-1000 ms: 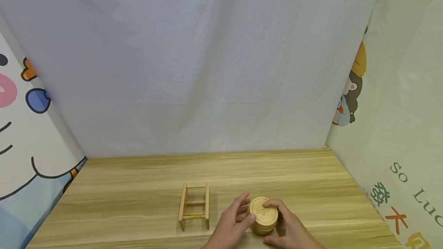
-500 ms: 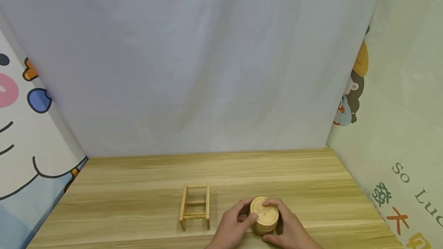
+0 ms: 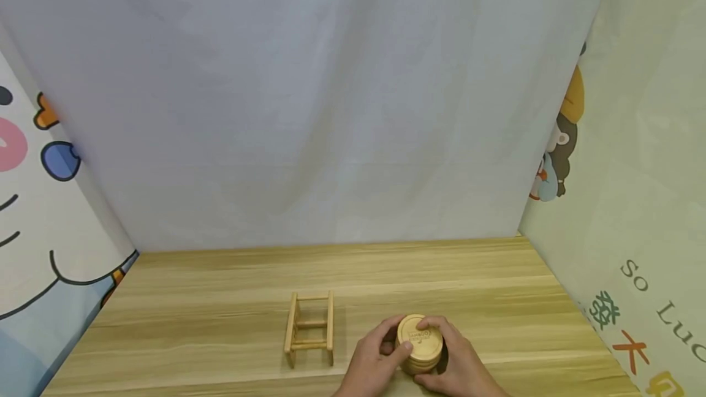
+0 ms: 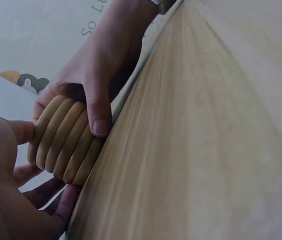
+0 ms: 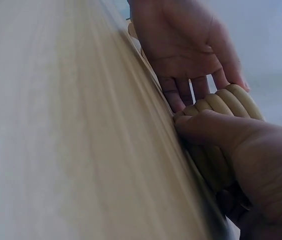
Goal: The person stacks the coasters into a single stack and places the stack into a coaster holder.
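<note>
A stack of several round bamboo coasters (image 3: 420, 339) stands on the table, with dark print on the top one. My left hand (image 3: 372, 354) holds its left side, thumb on the top coaster's edge and fingers bent around the far side. From the right, my right hand (image 3: 460, 360) grips the stack, one finger over the top rim and the thumb low on the near side. In the left wrist view, the layered rims of the coasters (image 4: 66, 137) show between both hands. The right thumb covers part of the coasters (image 5: 226, 105) in the right wrist view.
A small wooden rack (image 3: 311, 326) with rails and crossbars stands left of the hands. The wood-grain table (image 3: 220, 299) meets a pale grey curtain (image 3: 331, 109) at the back. Printed cartoon panels flank both sides.
The left fingers have drawn in against the side of the stack, and the left hand has shifted slightly right. Print on the top coaster looks slightly turned. The rack stays put.
</note>
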A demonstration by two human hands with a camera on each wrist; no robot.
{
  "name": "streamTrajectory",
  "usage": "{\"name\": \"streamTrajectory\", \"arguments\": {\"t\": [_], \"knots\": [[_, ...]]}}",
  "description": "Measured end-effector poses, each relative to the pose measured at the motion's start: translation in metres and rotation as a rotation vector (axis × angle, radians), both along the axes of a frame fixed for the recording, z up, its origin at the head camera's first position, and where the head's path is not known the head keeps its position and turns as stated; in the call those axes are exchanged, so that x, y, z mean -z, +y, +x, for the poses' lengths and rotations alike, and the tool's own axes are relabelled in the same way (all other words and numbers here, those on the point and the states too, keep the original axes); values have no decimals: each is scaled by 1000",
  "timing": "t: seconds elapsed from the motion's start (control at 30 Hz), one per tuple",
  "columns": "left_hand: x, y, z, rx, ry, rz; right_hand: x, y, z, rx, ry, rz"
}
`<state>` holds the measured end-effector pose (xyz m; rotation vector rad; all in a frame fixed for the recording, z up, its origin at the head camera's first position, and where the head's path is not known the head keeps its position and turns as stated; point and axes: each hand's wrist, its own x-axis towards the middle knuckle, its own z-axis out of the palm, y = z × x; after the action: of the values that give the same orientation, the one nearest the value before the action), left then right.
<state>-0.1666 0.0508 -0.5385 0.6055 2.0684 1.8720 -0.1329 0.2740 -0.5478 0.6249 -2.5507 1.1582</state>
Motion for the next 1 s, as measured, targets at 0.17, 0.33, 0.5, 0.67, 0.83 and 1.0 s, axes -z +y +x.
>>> {"name": "streamTrajectory", "arguments": {"t": [0.17, 0.33, 0.5, 0.67, 0.83, 1.0], "knots": [[1, 1, 1, 3, -15, -4, 3, 1, 1, 7, 29, -31], [-3, 3, 3, -6, -23, -8, 1, 2, 2, 12, 45, -40], [-8, 4, 6, -31, -63, 12, -5, 2, 3, 11, 44, -26], [-15, 6, 10, -74, -130, 69, -12, 0, 5, 14, 69, -14], [-20, 10, 11, -122, -219, 154, -18, -4, 6, 15, 95, -10], [-23, 10, 12, -138, -314, 262, -24, -9, 8, 13, 93, -8]]}}
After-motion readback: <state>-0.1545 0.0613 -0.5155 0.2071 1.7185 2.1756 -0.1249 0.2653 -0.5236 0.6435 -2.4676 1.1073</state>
